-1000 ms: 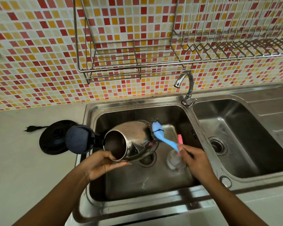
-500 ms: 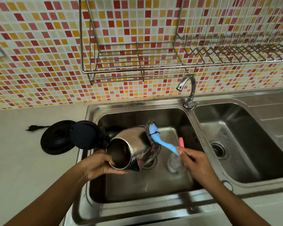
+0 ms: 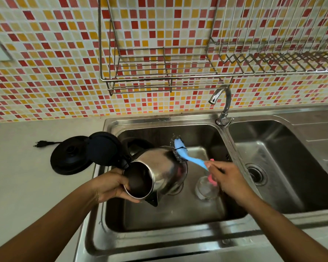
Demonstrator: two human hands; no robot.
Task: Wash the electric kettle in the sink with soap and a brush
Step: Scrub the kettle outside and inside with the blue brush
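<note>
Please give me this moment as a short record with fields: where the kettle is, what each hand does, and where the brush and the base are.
kettle: on its side over the sink, lid open
left hand: grips the kettle's rim
right hand: holds the brush by its handle
brush: head against the kettle's bottom edge
base: on the counter, beside the sink

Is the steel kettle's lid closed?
No, the dark round lid is swung open, leaving the steel electric kettle's mouth exposed.
</note>
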